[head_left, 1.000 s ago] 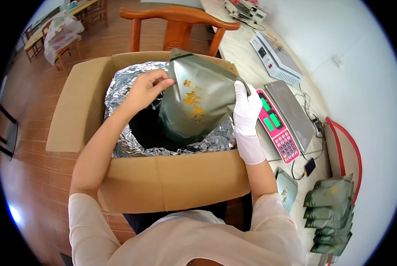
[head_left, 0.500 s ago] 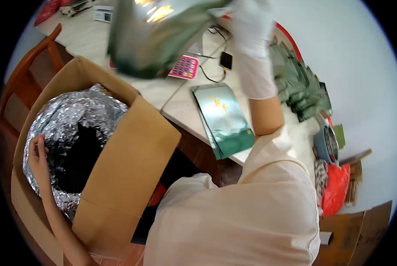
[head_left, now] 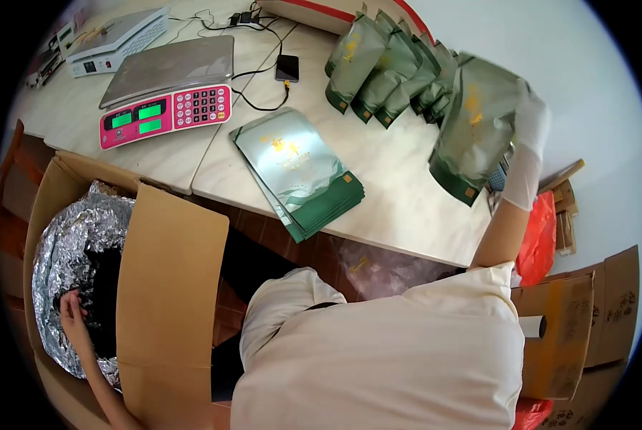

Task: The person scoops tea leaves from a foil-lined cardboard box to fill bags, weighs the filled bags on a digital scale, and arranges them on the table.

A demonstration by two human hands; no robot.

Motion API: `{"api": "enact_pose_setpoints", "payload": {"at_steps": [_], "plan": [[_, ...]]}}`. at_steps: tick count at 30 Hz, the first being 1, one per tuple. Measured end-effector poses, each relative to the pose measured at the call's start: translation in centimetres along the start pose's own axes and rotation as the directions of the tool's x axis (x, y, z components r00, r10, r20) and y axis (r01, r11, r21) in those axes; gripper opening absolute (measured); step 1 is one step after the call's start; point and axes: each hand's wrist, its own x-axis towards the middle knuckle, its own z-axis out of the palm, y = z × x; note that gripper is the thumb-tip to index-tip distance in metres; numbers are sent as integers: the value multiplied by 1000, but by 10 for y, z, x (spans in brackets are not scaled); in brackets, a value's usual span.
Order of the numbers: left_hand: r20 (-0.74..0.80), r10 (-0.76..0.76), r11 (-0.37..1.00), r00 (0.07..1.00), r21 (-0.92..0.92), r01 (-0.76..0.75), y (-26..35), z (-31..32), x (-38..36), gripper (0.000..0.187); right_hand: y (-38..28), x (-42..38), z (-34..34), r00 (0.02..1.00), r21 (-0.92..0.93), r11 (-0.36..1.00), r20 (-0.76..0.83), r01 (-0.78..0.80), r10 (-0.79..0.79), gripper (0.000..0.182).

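My right hand (head_left: 530, 118), in a white glove, is closed on the upper right edge of a filled green pouch (head_left: 475, 125), upright over the table's right part. To its left stand several filled green pouches (head_left: 393, 68). My bare left hand (head_left: 74, 315) is at the foil lining (head_left: 70, 236) of a cardboard box (head_left: 170, 287), beside dark contents (head_left: 106, 294); its fingers are slightly curled and apart, with nothing visible in them. A stack of flat green pouches (head_left: 299, 172) lies near the table's front edge.
A pink scale (head_left: 167, 111) with a metal plate and lit green displays is on the marble table (head_left: 400, 186). Behind the stack lie a phone (head_left: 287, 68) and cables. Another white scale (head_left: 117, 43) is at the back left. Red bags and cardboard boxes (head_left: 557, 337) are at the right.
My right hand has carried the filled pouch from above the scale to the right, beside the standing pouches. The view has shifted, showing the whole pink scale. My left hand remains at the foil.
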Motion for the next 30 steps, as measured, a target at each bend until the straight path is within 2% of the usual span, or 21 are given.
{"api": "enact_pose_setpoints", "payload": {"at_steps": [1, 6, 8, 10, 12, 13, 16, 17, 18, 20, 22, 24, 25, 26, 27, 29, 30], "plan": [[0, -31, 1000, 1000, -1, 31, 1, -1, -1, 24, 23, 7, 19, 999, -168, 985, 36, 38, -32, 42], [-5, -48, 999, 999, -19, 48, -3, -2, -5, 24, 94, 16, 114, 996, -81, 994, 32, -77, 80, 47], [-8, -52, 998, 999, -28, 52, 0, -2, -6, 23, 89, 14, 135, 989, -87, 988, 71, -124, 131, 49], [-6, -24, 999, 1000, -40, 23, 3, -2, -7, 23, 101, 14, 182, 994, -71, 991, 12, -111, 112, 50], [-9, -29, 999, 1000, -36, 29, -1, -3, -6, 22, 113, 13, 222, 990, -61, 990, 58, -125, 129, 51], [-9, -35, 999, 999, -35, 34, -2, -4, -7, 22, 117, 10, 236, 972, 25, 979, 129, -200, 195, 49], [21, -35, 999, 999, 4, 35, 7, -5, -9, 22, 114, 12, 250, 940, 62, 961, 236, -268, 247, 48], [5, -49, 996, 999, 70, 48, 9, -5, -9, 24, 99, 7, 236, 952, -73, 978, 227, -195, 206, 50], [3, -67, 995, 998, 74, 67, 9, -5, -7, 24, 80, -1, 221, 948, -106, 967, 198, -230, 248, 53], [35, -23, 998, 999, 53, 21, 7, -7, -6, 26, 40, -37, 192, 990, -138, 985, -113, -101, 86, 52], [27, -42, 999, 999, 28, 41, 21, -5, -8, 27, 12, -75, 178, 965, -41, 974, -132, 223, -226, 49], [23, -94, 995, 995, 30, 94, 30, -6, -6, 26, -15, -129, 194, 908, 178, 896, 38, 406, -418, 48], [36, -79, 997, 996, 22, 78, 31, -6, -6, 26, -38, -158, 196, 872, 318, 890, 260, 328, -415, 52], [49, -64, 998, 997, 15, 63, 32, -6, -6, 25, -61, -187, 194, 795, 415, 851, 368, 323, -481, 59], [36, -76, 997, 996, 21, 75, 32, -6, -5, 25, -82, -222, 210, 763, 311, 838, 355, 448, -540, 67], [30, -50, 999, 998, 24, 49, 33, -7, -7, 24, -127, -267, 221, 685, 335, 815, 442, 473, -579, 77], [36, -75, 997, 997, 36, 73, 44, -8, -10, 24, -148, -281, 223, 672, 360, 800, 435, 481, -600, 77]]}}
